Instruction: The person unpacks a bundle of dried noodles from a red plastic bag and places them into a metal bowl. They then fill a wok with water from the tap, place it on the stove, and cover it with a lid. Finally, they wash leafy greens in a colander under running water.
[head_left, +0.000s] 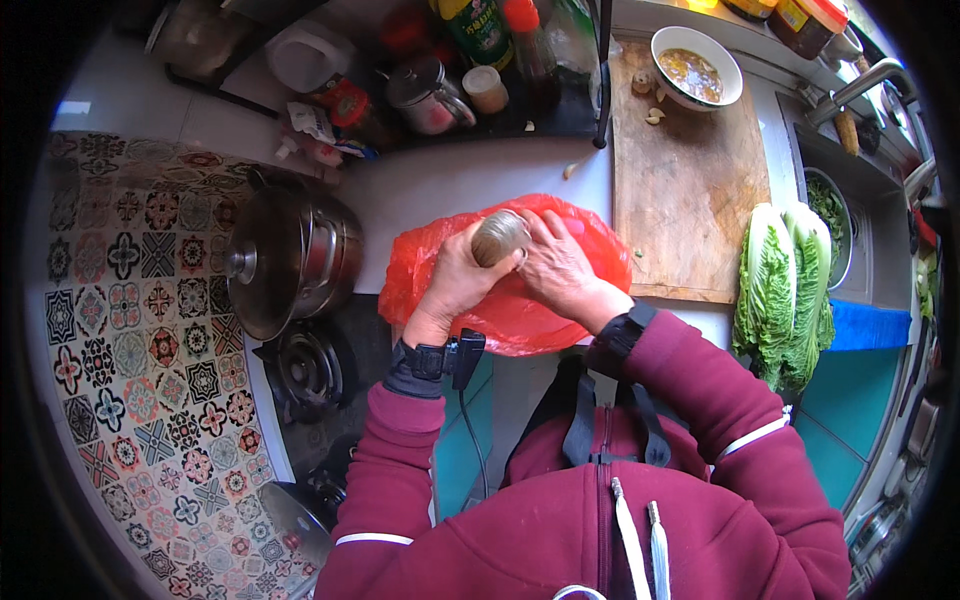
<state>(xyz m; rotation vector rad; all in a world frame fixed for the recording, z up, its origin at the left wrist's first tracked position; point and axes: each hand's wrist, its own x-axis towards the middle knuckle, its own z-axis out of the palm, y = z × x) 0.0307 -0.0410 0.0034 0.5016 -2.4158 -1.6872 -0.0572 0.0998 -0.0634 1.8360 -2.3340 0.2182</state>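
Between my two hands is a bundle of thin, pale greenish-brown strands (500, 237), which looks like dried vermicelli. My left hand (457, 272) wraps round its left and lower side, the thumb laid across the front. Against the bundle's right side my right hand (560, 265) is closed, its fingers bent; part of its grip is hidden. Beneath both hands a crumpled red plastic bag (412, 262) is spread on the white counter (400, 190), near its front edge.
Right of the bag lies a wooden cutting board (690, 200) with garlic cloves (655, 117) and a bowl of liquid (697, 75). Leafy cabbage (775, 290) sits beside the sink (885, 230). A lidded pot (290, 265) stands left, near a gas burner (305, 367). Behind is a rack (450, 142) of bottles.
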